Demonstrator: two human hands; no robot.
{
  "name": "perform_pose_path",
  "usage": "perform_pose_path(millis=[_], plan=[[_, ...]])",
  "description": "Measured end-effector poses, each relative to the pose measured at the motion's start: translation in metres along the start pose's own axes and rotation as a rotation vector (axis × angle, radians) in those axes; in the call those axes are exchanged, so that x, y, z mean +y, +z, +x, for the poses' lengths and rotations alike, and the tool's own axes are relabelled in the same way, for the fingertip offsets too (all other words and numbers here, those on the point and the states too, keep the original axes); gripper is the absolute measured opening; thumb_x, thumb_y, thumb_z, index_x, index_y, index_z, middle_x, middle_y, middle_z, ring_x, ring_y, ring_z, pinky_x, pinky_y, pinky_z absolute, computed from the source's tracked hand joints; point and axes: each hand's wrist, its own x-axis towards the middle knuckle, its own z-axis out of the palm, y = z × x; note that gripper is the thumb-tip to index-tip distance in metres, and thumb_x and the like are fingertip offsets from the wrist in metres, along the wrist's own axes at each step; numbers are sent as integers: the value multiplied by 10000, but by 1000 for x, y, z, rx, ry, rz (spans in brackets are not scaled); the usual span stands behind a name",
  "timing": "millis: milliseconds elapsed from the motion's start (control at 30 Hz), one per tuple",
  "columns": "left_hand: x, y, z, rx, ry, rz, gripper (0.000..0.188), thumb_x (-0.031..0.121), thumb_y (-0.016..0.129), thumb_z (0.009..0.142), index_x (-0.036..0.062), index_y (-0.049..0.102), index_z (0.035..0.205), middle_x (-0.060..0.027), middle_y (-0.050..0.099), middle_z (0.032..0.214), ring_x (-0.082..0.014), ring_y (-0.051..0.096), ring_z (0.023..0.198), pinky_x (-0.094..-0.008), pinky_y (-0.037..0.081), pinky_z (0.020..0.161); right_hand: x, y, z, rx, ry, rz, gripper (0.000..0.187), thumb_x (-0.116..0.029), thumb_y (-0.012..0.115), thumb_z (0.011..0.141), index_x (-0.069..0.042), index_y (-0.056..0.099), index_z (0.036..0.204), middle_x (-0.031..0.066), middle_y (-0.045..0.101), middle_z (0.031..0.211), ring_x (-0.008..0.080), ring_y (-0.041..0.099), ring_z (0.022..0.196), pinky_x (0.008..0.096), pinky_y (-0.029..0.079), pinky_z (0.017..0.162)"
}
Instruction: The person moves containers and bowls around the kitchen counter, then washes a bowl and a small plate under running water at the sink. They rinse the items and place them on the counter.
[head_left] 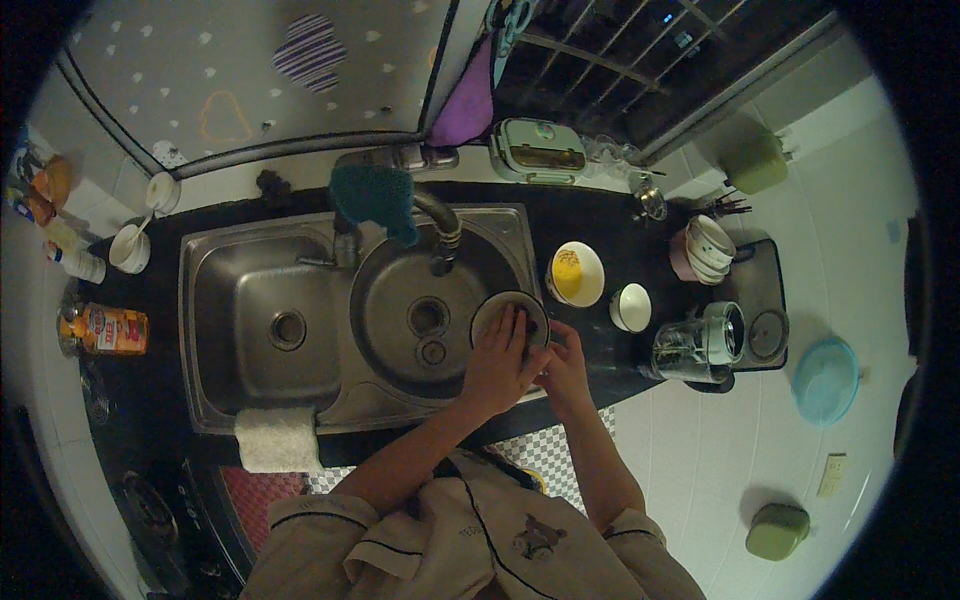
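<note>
A round bowl (483, 318) is held over the right rim of the round sink basin. Its near right side sits in my right hand (563, 368), whose fingers curl round the edge. My left hand (500, 362) reaches into the bowl with its fingers stretched out along the inside. Both hands touch each other at the bowl's near edge, and my left hand covers most of the bowl's inside. Just to the right stands a white bowl (590, 290) with something yellow in it, and beside that a smaller white bowl (631, 307).
The steel double sink (345, 385) has a tap (440, 215) with a teal cloth (375, 195) by it. A light towel (277, 440) hangs over its front edge. Further right are a glass jug (690, 350) and stacked bowls (708, 245). An orange bottle (115, 330) stands left.
</note>
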Motion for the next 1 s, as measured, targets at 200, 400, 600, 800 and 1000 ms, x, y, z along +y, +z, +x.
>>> perform_pose_path(millis=[200, 400, 600, 800, 1000], plan=[[-4, -1, 0, -2, -6, 23, 631, 419, 396, 888, -97, 366, 1250, -312, 335, 1294, -423, 329, 1215, -445, 267, 1017, -1, 4, 1, 4, -16, -27, 540, -128, 617, 775, -148, 337, 1237, 91, 517, 1045, 181, 558, 891, 315, 504, 673], [-5, -1, 1, -8, -43, -64, 632, 417, 393, 888, -101, 362, 1251, -320, 328, 1294, -427, 320, 1220, -449, 258, 1022, -4, 4, 3, -15, -41, -66, 533, -127, 628, 766, -152, 352, 1221, 136, 436, 1126, 228, 547, 934, 341, 529, 698], [-6, 0, 0, -8, -66, -95, 642, 420, 389, 888, -101, 346, 1262, -326, 315, 1297, -429, 312, 1225, -447, 256, 1022, -12, 11, -1, 20, -56, -143, 551, -137, 649, 747, -137, 361, 1217, 129, 458, 1103, 225, 550, 935, 344, 523, 693], [-1, -1, 3, -39, -121, -200, 649, 402, 374, 889, -100, 288, 1292, -315, 251, 1339, -426, 284, 1242, -445, 251, 1025, -20, 16, -3, 23, -144, -182, 555, -135, 649, 730, -108, 374, 1211, 119, 510, 1062, 202, 567, 897, 315, 516, 670], [2, 6, 10, 28, -52, -315, 653, 405, 340, 895, -94, 260, 1308, -302, 207, 1362, -417, 217, 1279, -438, 216, 1045, -22, 8, 3, 0, -289, -243, 576, -49, 666, 699, -96, 387, 1201, 115, 524, 1041, 188, 568, 890, 269, 517, 643]])
